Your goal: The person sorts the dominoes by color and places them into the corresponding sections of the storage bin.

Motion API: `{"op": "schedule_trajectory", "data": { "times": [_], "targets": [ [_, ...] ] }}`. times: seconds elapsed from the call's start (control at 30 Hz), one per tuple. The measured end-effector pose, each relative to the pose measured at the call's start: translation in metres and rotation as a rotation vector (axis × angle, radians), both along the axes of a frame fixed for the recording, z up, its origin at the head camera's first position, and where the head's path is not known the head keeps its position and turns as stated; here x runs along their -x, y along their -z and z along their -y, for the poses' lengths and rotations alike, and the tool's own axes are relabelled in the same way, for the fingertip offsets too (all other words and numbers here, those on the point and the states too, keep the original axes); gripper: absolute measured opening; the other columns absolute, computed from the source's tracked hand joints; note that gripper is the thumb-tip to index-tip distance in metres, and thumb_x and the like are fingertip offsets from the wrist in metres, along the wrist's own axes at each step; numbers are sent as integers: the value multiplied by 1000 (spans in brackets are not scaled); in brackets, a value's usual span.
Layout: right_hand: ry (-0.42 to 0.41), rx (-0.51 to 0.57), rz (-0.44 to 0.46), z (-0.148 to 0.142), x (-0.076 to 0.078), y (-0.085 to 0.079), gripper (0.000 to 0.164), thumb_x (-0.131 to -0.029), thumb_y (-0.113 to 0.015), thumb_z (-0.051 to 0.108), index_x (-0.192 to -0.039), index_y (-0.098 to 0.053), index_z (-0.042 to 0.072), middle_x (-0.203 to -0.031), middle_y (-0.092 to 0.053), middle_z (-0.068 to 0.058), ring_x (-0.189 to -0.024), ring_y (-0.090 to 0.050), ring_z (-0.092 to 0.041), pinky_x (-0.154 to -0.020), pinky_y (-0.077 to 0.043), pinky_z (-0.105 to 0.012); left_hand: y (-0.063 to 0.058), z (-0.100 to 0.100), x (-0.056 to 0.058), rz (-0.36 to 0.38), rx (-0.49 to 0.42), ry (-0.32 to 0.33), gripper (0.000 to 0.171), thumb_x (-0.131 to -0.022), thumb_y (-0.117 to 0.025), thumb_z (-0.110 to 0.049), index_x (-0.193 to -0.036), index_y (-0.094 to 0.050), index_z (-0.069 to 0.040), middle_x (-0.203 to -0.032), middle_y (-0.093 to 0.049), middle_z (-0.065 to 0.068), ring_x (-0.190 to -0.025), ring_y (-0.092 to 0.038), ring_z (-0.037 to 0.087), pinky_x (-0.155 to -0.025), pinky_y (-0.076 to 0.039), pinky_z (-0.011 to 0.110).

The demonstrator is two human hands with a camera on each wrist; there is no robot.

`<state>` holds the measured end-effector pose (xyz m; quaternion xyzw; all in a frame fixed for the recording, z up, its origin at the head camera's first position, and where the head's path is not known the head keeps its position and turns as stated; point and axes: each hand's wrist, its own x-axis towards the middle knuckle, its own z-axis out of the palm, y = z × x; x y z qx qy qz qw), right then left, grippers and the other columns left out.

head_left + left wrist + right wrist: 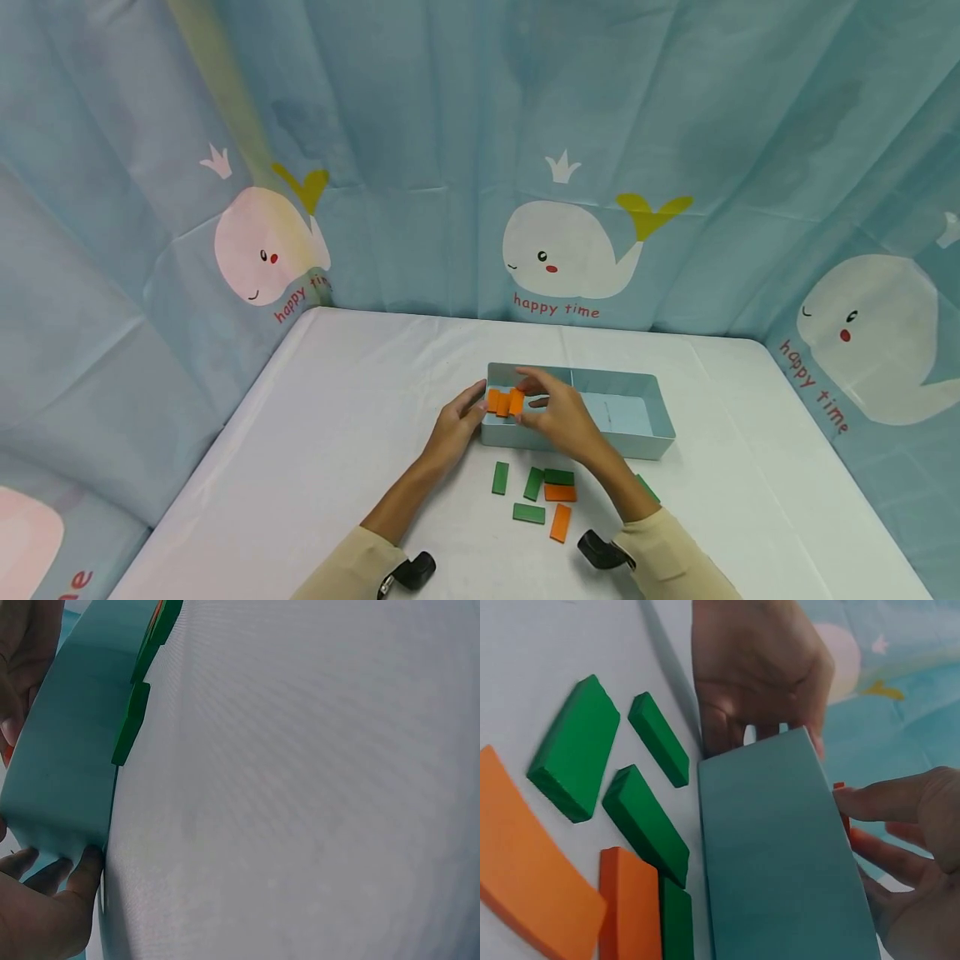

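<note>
A long blue-green box (618,445) with a divider stands on the table. My left hand (452,427) holds its left end; in the left wrist view the bent fingertips (88,861) press on the end wall. Over the left compartment my right hand (558,417) pinches an orange block (517,401) between thumb and fingers. Two more orange blocks (493,400) stand side by side in that compartment, just left of the held one. In the right wrist view the box wall (780,847) hides most of the held block.
In front of the box lie several green blocks (529,513) and two orange blocks (560,523). Another green block (648,487) shows partly behind the right forearm. The right compartment (618,414) holds nothing visible. A whale-print curtain (420,250) hangs behind the white table (360,400).
</note>
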<state>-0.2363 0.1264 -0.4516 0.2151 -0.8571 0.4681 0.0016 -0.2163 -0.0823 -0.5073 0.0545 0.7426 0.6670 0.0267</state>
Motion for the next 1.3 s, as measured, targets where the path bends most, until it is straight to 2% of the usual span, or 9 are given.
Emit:
{"op": "schedule_trajectory", "data": {
  "times": [0.27, 0.43, 0.7, 0.9, 1.3],
  "targets": [
    [-5, -12, 57, 4, 10, 1, 70, -87, -85, -1, -151, -58, 12, -123, -72, -8, -114, -70, -27, -98, -62, -42, 1, 0, 0, 1, 12, 3, 55, -113, -52, -25, -163, -41, -7, -169, -40, 14, -158, -34, 36, -130, -26, 57],
    [-5, -10, 104, 8, 16, 3, 71, -87, -84, -3, -151, -58, 12, -123, -71, -7, -115, -70, -29, -92, -64, -42, 5, 0, 3, 7, 12, 3, 54, -113, -51, -24, -164, -40, -7, -169, -40, 12, -159, -32, 34, -131, -25, 56],
    [-15, -85, 151, 12, 24, 5, 70, -85, -88, 1, -148, -61, 14, -118, -73, -2, -110, -69, -23, -87, -63, -39, 4, 0, 1, -9, -4, 11, 53, -113, -51, -22, -163, -41, -6, -169, -40, 14, -159, -32, 35, -130, -25, 57],
    [-70, -125, 167, 13, 30, 6, 68, -84, -88, 0, -146, -62, 11, -116, -73, -7, -105, -69, -23, -85, -63, -39, 5, 0, 2, -16, 1, 12, 52, -114, -50, -19, -163, -41, -5, -168, -40, 15, -158, -33, 36, -130, -25, 57],
    [-194, -132, 190, 17, 37, 6, 63, -83, -82, -10, -142, -61, -4, -113, -72, -20, -94, -69, -21, -85, -64, -33, 4, 0, 0, -32, -9, 23, 53, -113, -50, -20, -163, -40, -4, -168, -40, 16, -159, -32, 37, -130, -27, 57]
  ]
}}
